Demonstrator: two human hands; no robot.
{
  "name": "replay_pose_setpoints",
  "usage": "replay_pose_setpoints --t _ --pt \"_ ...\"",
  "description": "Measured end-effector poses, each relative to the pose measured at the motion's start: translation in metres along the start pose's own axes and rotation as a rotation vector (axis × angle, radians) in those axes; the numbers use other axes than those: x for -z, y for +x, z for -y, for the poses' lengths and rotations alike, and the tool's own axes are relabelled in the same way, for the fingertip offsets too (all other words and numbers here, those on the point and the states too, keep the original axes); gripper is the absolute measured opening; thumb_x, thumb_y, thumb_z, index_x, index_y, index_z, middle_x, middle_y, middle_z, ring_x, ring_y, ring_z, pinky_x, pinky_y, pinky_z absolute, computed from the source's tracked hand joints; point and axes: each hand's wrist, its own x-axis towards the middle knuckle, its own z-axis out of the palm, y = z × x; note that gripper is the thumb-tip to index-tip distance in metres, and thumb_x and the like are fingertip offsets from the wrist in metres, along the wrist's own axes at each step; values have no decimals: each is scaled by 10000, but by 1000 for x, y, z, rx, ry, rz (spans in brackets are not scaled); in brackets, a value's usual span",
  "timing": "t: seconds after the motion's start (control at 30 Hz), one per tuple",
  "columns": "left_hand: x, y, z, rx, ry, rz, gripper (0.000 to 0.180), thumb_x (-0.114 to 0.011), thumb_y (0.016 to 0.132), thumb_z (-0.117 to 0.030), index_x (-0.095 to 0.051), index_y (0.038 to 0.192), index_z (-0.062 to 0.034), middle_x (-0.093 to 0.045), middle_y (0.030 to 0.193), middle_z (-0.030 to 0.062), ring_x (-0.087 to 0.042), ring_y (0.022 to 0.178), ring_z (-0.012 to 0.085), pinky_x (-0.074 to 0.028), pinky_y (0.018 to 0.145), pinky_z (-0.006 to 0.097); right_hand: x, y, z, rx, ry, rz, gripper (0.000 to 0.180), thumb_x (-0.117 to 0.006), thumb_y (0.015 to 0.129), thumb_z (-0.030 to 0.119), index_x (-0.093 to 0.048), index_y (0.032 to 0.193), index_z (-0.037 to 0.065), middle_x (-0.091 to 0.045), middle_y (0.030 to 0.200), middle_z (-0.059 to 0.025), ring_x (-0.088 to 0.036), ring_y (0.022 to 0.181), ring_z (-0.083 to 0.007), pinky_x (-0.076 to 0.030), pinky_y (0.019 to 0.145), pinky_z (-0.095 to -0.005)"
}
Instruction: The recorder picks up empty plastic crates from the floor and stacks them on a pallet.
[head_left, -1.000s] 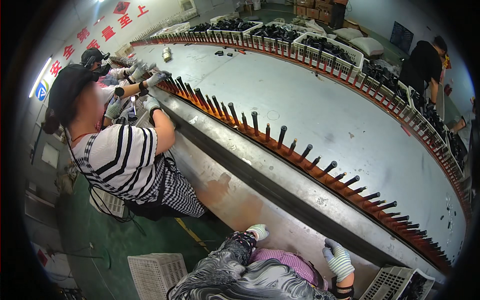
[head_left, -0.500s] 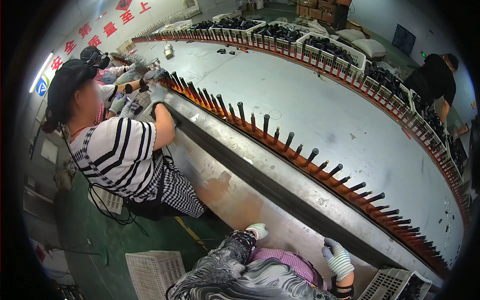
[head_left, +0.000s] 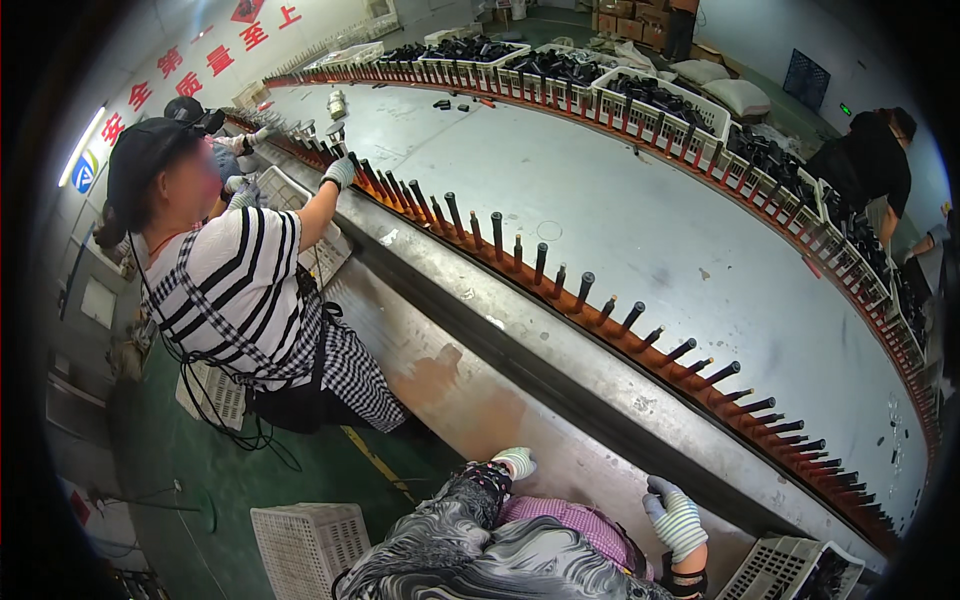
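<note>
Both my hands wear pale striped gloves. My left hand (head_left: 517, 462) rests at the near edge of the metal bench (head_left: 560, 440), its fingers mostly hidden from view. Farther right, my right hand (head_left: 677, 522) lies by the bench with grey-tipped fingers extended and nothing visible in it. Beyond the bench runs an orange-brown track (head_left: 610, 325) carrying a row of upright pins. Many pins bear black tubular pieces (head_left: 541, 262), with shorter, thinner ones between them. Neither hand touches that row.
A co-worker (head_left: 230, 270) in a striped top stands at left, one gloved hand on the row. A grey crate (head_left: 790, 570) is at my right, another crate (head_left: 310, 545) at lower left. White crates of black parts (head_left: 665, 100) line the far side. Another person (head_left: 865, 160) bends at far right.
The pins have shifted along the track. The co-worker's arm has stretched out to the row, uncovering a crate beside them. My hands have not visibly moved.
</note>
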Motion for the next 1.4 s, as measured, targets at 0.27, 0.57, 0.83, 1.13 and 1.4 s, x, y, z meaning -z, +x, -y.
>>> replay_pose_setpoints --t 0.27,0.57,0.83,1.13,1.4 --pt "-9 -6 5 -8 -27 -10 313 -509 736 -276 -559 971 -75 -550 1003 139 -502 961 281 -392 810 354 -7 -10 -5 5 3 -13 347 -525 730 216 -524 1018 23 -570 922 -169 -565 833 -269 -441 732 -318" --pt "-14 -23 13 -20 -12 57 396 -475 727 -301 -525 1047 -74 -496 1090 161 -464 1028 286 -368 868 354 -12 -35 -3 41 -30 -35 321 -524 749 160 -513 1032 8 -578 897 -158 -572 788 -217 -449 703 -289" --pt "-24 -60 23 -19 1 50 412 -478 726 -312 -518 1057 -71 -488 1104 156 -458 1036 284 -364 870 352 -22 -73 9 37 -9 -39 334 -526 741 194 -521 1023 15 -579 893 -158 -573 791 -234 -449 703 -302" --pt "-106 -188 113 69 -160 -152 301 -470 694 -214 -593 932 -77 -559 973 149 -525 935 289 -410 807 373 -110 -195 28 137 11 116 344 -533 739 202 -521 1028 17 -580 882 -166 -578 778 -244 -452 704 -316" --pt "-312 -327 166 282 -287 -255 262 -483 704 -233 -619 889 -106 -587 917 121 -561 896 248 -445 749 361 -146 -316 -33 336 -28 286 311 -510 766 128 -495 1040 -17 -577 868 -128 -551 743 -163 -445 662 -258"
